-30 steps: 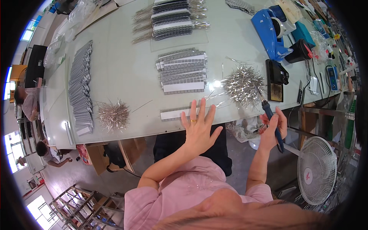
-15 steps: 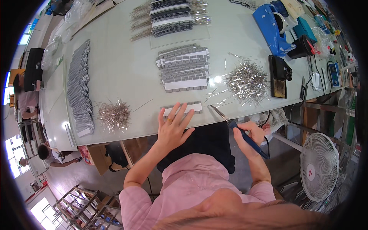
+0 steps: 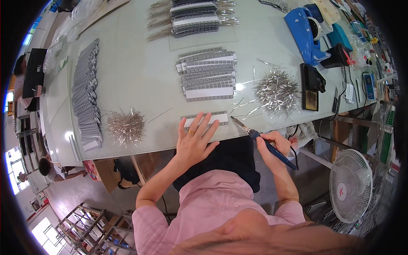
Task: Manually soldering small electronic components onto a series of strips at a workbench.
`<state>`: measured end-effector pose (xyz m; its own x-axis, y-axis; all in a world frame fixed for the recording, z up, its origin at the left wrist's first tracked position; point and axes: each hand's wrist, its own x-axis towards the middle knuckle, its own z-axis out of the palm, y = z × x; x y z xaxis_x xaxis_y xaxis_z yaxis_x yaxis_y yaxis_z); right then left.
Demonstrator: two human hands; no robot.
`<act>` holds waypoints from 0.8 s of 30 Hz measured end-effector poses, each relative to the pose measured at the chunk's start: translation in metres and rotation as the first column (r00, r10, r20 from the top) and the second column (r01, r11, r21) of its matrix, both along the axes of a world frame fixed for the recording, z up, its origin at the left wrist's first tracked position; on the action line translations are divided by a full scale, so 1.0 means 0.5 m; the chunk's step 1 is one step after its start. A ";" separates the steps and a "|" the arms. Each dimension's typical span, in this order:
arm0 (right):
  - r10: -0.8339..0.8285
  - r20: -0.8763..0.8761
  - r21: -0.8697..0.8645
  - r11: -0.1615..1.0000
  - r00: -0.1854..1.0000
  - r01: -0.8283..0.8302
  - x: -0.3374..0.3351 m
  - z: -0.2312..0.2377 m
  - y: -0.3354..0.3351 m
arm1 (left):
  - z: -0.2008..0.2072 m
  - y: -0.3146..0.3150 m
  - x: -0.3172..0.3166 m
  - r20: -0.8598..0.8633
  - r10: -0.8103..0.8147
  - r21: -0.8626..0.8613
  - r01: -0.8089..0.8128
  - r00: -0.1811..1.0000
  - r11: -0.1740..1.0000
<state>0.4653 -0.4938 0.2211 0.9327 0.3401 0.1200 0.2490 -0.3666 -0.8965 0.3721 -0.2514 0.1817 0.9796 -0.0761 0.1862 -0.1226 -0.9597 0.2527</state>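
My left hand [image 3: 193, 142] lies with fingers spread across a short strip of small grey square blocks [image 3: 220, 118] with a white band along it, near the table's front edge. The fingers hide part of the strip. In my right hand [image 3: 274, 148] is a soldering iron [image 3: 254, 134] with a dark blue handle, gripped like a pen. Its metal tip points up and left, just beside the strip's right end. Thin silvery wire leads lie loose near the tip, below a bristling pile of leads [image 3: 278, 94].
Behind the strip lies a stack of similar strips [image 3: 208, 80], with wired strips [image 3: 194, 20] farther back. Grey strips [image 3: 86, 97] and a second lead pile [image 3: 126, 126] lie left. At right stand a black iron stand [image 3: 312, 76], a blue tape dispenser [image 3: 302, 36] and a fan [image 3: 351, 186].
The soldering iron's tip has come slightly closer to the strip's right end. My left hand keeps its place on the strip. The whole view has shifted a little.
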 end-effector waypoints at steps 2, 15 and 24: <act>-0.020 -0.043 0.039 0.999 0.999 0.022 -0.001 -0.010 -0.002 | 0.000 -0.001 0.000 0.002 0.001 -0.003 -0.001 1.000 1.000; 0.020 -0.367 0.259 0.962 0.930 0.081 0.040 -0.033 -0.023 | 0.004 -0.002 0.003 -0.015 0.003 -0.011 -0.003 1.000 1.000; 0.131 -0.048 -0.058 0.989 0.990 -0.134 0.065 0.035 -0.004 | 0.005 -0.001 0.004 -0.030 -0.003 -0.016 0.003 1.000 1.000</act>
